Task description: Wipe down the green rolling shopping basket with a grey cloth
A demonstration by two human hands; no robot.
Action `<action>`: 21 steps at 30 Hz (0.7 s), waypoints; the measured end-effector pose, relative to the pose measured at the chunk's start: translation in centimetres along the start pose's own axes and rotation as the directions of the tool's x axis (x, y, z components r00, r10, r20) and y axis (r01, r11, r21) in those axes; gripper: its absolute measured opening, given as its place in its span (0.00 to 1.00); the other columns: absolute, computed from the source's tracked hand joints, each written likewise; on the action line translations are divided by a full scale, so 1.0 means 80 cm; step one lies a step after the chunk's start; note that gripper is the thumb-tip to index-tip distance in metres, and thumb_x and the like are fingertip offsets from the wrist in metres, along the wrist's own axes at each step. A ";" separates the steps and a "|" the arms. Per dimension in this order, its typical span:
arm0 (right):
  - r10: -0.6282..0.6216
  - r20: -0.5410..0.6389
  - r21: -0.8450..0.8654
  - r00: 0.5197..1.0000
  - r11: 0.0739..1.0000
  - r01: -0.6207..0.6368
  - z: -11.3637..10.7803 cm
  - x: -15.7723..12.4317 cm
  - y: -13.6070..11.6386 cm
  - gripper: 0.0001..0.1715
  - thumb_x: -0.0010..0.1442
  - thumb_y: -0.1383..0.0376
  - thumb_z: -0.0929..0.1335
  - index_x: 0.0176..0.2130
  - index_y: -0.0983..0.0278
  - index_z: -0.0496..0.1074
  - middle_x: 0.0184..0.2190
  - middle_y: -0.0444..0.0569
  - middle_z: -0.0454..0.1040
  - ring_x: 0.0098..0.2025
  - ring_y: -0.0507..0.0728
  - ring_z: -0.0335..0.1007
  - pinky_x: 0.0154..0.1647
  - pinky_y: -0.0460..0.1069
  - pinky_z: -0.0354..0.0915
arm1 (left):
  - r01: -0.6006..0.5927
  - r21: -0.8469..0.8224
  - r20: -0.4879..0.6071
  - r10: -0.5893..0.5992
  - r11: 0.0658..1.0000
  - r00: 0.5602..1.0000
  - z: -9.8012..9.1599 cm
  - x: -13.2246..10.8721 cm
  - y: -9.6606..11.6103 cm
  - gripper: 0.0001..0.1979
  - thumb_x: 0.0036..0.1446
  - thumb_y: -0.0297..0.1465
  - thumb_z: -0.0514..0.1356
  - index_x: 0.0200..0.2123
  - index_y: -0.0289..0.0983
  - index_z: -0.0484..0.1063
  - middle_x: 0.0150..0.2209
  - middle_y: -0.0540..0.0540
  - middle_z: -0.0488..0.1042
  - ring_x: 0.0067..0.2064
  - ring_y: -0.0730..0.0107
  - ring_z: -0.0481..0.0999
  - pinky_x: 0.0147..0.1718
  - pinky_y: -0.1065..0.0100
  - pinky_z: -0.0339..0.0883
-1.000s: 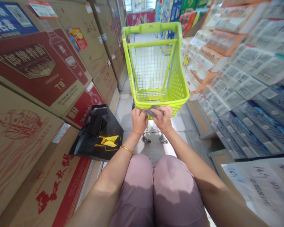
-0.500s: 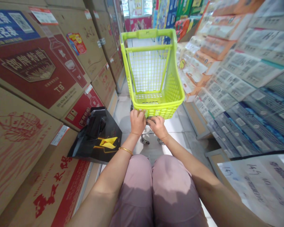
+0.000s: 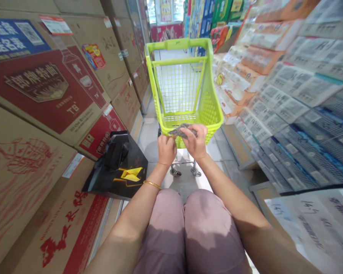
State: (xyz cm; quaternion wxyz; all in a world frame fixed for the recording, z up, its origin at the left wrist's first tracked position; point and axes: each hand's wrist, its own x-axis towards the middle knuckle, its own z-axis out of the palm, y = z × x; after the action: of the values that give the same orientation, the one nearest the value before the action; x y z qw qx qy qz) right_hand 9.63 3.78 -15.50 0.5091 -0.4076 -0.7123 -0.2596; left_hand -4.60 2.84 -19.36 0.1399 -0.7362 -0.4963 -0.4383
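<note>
A lime green shopping cart (image 3: 214, 110) stands in the aisle right in front of my knees, its basket bare inside. My left hand (image 3: 166, 149) and my right hand (image 3: 194, 141) are both raised at the cart's near rim. Together they pinch a small grey crumpled cloth (image 3: 181, 131) stretched between them, just above the rim. A gold bangle (image 3: 152, 184) circles my left wrist. My legs in pink trousers (image 3: 188, 232) fill the bottom of the view.
Stacked brown and red cartons (image 3: 45, 87) line the left side. A black bag with a yellow mark (image 3: 122, 167) leans against them on the floor. Shelves of packaged goods (image 3: 288, 87) run along the right. The tiled aisle (image 3: 148, 133) continues past the cart.
Half a second ago both hands were low under the cart's near rim; they have come up again to the rim with the grey cloth between them. The cart has barely shifted.
</note>
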 end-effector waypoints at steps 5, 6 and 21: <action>0.009 0.030 0.056 1.000 0.998 -0.011 0.011 -0.040 0.001 0.11 0.59 0.66 0.65 0.42 0.53 0.71 0.39 0.47 0.62 0.44 0.55 0.56 0.49 0.53 0.58 | 0.041 -0.011 0.035 -0.040 0.999 0.999 0.000 -0.001 -0.001 0.04 0.54 0.26 0.54 0.31 0.38 0.68 0.32 0.43 0.64 0.40 0.59 0.62 0.40 0.59 0.60; 0.005 0.067 0.089 0.998 0.996 -0.011 0.013 -0.050 0.002 0.11 0.59 0.67 0.65 0.42 0.54 0.71 0.39 0.47 0.63 0.44 0.55 0.56 0.49 0.53 0.58 | 0.043 -0.019 0.039 -0.042 0.999 0.998 -0.001 -0.001 -0.001 0.04 0.54 0.26 0.54 0.33 0.38 0.69 0.33 0.43 0.64 0.40 0.59 0.63 0.41 0.59 0.60; 0.077 0.252 0.014 0.965 0.996 -0.083 0.002 -0.065 -0.004 0.12 0.60 0.65 0.64 0.43 0.54 0.73 0.39 0.48 0.66 0.45 0.56 0.58 0.49 0.53 0.58 | -0.003 0.023 0.003 0.003 1.000 1.000 -0.003 0.000 0.002 0.08 0.57 0.26 0.53 0.38 0.37 0.69 0.34 0.43 0.65 0.39 0.60 0.63 0.39 0.61 0.60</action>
State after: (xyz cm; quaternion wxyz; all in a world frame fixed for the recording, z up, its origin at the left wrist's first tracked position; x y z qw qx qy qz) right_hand 10.07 2.10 -20.38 0.4297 -0.4592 -0.7572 -0.1763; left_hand -4.58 2.63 -19.23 0.1481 -0.7359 -0.5005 -0.4313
